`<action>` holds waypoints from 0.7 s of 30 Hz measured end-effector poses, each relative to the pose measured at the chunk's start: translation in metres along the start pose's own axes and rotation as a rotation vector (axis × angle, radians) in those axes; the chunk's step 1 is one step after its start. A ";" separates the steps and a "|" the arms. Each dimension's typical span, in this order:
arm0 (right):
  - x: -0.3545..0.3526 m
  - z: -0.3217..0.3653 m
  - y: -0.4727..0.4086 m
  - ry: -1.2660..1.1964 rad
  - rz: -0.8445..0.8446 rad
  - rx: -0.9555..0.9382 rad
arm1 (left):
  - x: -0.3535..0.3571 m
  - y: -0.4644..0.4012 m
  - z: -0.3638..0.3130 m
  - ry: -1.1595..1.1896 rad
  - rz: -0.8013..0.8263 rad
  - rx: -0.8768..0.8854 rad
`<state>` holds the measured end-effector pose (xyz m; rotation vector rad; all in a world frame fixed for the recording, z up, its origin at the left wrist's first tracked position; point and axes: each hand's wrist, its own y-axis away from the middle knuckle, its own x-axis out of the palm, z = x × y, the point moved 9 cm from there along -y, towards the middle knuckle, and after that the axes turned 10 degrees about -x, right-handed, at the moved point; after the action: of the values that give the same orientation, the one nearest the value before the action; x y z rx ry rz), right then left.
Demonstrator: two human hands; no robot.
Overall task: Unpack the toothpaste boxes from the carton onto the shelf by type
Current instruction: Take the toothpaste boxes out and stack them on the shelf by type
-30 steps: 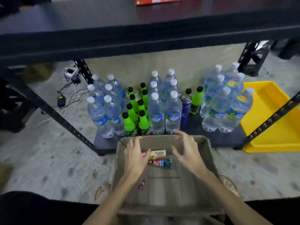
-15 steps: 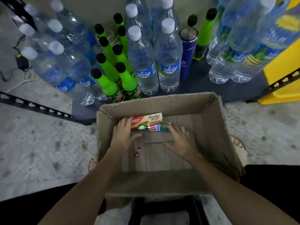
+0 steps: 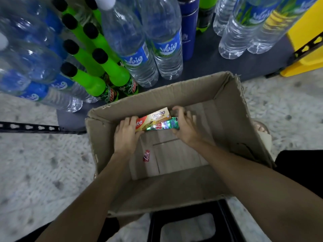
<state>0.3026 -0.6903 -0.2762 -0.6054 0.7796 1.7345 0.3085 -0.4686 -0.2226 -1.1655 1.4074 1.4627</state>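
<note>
While both hands reach inside the brown cardboard carton, the left hand holds the beige toothpaste box; at its 3 o'clock, the right hand has its grip around the shiny green toothpaste box.

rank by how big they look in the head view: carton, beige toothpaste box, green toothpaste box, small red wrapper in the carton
1. carton
2. beige toothpaste box and green toothpaste box: too alike to rank, since the hands cover their ends
3. small red wrapper
</note>
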 end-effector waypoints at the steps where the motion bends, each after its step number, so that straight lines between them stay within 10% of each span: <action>1: -0.001 0.002 0.002 0.037 0.025 -0.035 | 0.001 0.003 0.000 0.014 0.009 0.004; 21: -0.018 -0.033 0.045 0.331 0.179 -0.334 | 0.061 0.096 -0.024 -0.038 0.221 0.332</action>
<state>0.2651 -0.7353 -0.2759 -1.0988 0.7940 1.9750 0.2019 -0.5036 -0.2535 -0.7915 1.7175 1.3224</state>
